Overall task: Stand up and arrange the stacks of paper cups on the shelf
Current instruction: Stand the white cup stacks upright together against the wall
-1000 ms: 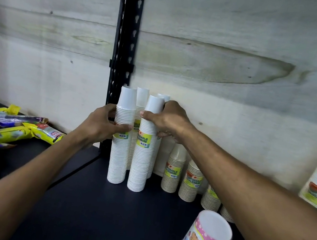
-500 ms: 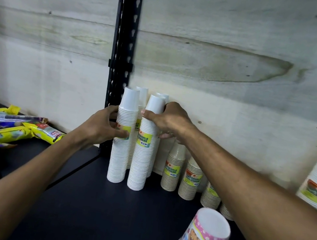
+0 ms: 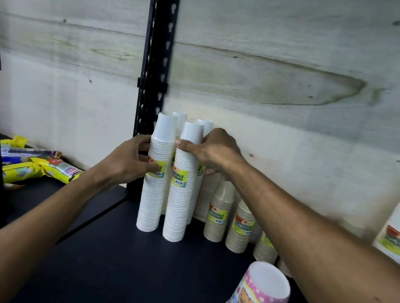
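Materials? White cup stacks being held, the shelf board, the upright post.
White cup stacks: likely matte paper, thin ribbed rims, glossy yellow sticker labels. Shelf board: dark, smooth, matte, possibly laminate or painted board; unclear. Upright post: black painted metal by the look, punched keyhole slots.

Your tall white cup stacks, upright on the shelf.
Front-left stack and front-right stack stand close together, yellow-labelled, two more tall stacks behind them.

One head view, nothing else to compare.
My only camera sits on the person's head, wide-angle, facing forward and slightly down at the shelf, close enough that both forearms fill the lower frame.
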`<state>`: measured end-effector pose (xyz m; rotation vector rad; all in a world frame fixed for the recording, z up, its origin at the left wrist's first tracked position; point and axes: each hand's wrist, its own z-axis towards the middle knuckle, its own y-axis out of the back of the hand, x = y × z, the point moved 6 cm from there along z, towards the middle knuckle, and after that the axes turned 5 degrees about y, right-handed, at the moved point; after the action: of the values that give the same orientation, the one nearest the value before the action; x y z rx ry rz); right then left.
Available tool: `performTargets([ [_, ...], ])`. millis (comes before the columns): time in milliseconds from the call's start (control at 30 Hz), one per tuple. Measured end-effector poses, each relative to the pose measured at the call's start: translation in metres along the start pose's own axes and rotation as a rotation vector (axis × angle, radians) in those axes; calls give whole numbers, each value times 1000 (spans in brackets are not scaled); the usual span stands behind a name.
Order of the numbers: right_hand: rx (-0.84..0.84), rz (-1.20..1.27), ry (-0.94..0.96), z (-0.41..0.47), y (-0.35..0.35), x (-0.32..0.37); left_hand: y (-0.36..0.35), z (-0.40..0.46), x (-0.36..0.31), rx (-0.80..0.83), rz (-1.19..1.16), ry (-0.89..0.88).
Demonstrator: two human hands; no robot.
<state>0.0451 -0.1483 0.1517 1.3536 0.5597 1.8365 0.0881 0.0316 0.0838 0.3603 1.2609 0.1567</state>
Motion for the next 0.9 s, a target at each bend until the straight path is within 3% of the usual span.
performTargets([
  [567,50,-28,-9,-2,-2,-4,0,-6,-2,-39,25,-15],
  [900,-23,-53,32,-20,34,-10,22,-35,-51,-395,104,-156],
])
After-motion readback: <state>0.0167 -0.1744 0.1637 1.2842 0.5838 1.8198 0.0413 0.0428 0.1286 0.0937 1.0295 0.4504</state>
